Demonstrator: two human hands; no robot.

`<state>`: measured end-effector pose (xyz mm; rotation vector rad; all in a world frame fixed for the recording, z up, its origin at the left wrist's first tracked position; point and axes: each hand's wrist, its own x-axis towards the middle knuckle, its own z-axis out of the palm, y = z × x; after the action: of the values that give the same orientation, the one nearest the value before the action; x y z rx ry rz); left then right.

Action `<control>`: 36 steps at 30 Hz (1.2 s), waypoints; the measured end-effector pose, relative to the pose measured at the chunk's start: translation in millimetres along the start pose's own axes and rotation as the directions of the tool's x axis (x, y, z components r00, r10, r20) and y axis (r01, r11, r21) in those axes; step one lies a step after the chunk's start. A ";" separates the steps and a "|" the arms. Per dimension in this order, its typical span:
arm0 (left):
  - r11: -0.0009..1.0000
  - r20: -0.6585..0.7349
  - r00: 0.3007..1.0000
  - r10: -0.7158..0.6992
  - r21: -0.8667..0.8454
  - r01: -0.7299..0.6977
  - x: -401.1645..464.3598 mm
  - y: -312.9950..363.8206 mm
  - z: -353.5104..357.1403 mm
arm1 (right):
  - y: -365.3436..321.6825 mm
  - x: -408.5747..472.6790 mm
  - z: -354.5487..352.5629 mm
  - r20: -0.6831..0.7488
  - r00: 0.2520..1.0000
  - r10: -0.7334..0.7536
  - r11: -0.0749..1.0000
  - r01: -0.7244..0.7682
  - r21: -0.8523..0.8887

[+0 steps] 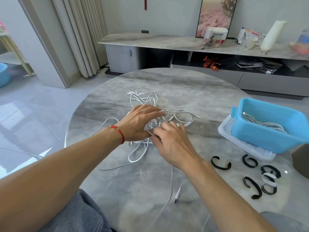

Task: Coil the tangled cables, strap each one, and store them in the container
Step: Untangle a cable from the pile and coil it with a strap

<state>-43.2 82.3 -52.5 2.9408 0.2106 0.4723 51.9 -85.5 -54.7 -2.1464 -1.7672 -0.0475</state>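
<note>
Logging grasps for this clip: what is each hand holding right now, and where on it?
Both hands are in the tangled white cables. The right hand pinches a strand mid-tangle. The left hand rests spread on top; a grip cannot be told.

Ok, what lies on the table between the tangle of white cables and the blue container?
Nothing: in the head view the marble table is bare between the white cable tangle and the blue container. The straps lie nearer the person.

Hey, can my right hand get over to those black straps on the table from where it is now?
Probably yes. The right hand is busy in the tangled cables, but the black straps lie on bare table to its right, with nothing between; the blue container sits farther back.
</note>
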 end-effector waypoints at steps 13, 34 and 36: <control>0.995 0.049 0.998 -0.047 0.090 0.042 1.5 -17.7 7.4 | 9.5 -8.5 -52.7 -0.146 0.919 0.367 0.609 -0.119 0.784; 0.996 -0.026 0.999 -0.033 0.077 0.035 2.9 -20.5 5.2 | 2.1 -10.5 -69.3 -0.094 0.949 0.299 0.539 -0.086 0.838; 0.999 -0.057 0.998 -0.004 0.050 0.006 4.3 -18.4 5.2 | 0.7 -11.2 -72.4 -0.071 0.953 0.295 0.378 -0.048 0.925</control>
<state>-39.6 100.4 -59.3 2.9772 0.2402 0.5592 64.5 -117.4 10.0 -1.3466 -0.9681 0.5978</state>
